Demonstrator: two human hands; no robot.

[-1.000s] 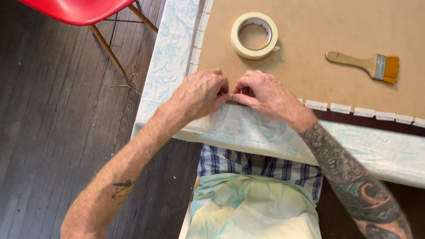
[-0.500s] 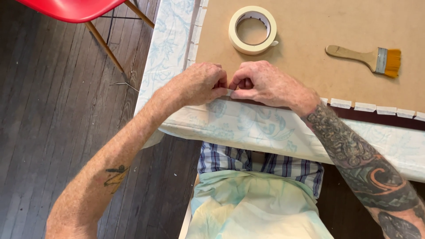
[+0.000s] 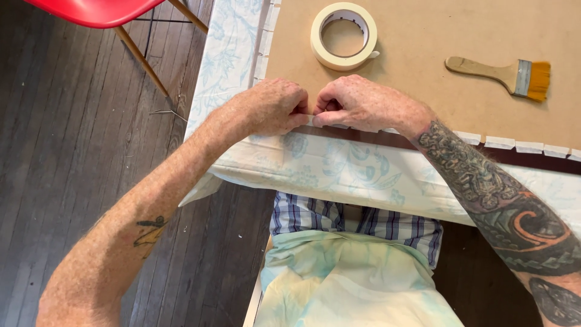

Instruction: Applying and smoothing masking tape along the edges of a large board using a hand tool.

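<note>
A view from above, looking down at a person's two bare hands working at the near edge of a table. The left hand (image 3: 269, 108) and the right hand (image 3: 363, 103) meet knuckle to knuckle, both curled closed, and their fingertips pinch a short piece of pale masking tape (image 3: 310, 120) between them. The tape piece lies right at the near edge of a flat brown board (image 3: 436, 97), where the board meets a white cloth with a faint blue floral print (image 3: 339, 169) that drapes over the table's edge.

Along that same board edge, to the right of the hands, a row of small pale tape pieces (image 3: 514, 145) sits side by side, with a dark strip showing just below them. More tape pieces run up the board's left edge (they are small and partly cut off by the frame).

Just beyond the hands a roll of masking tape (image 3: 344, 36) lies flat on the board. Well to its right lies a paintbrush (image 3: 502, 72) with a wooden handle and orange bristles.

The right forearm bears dense tattoos; the left forearm has one small tattoo. At the upper left, a red chair (image 3: 91, 9) with wooden legs stands on a dark wooden floor (image 3: 72, 151).
</note>
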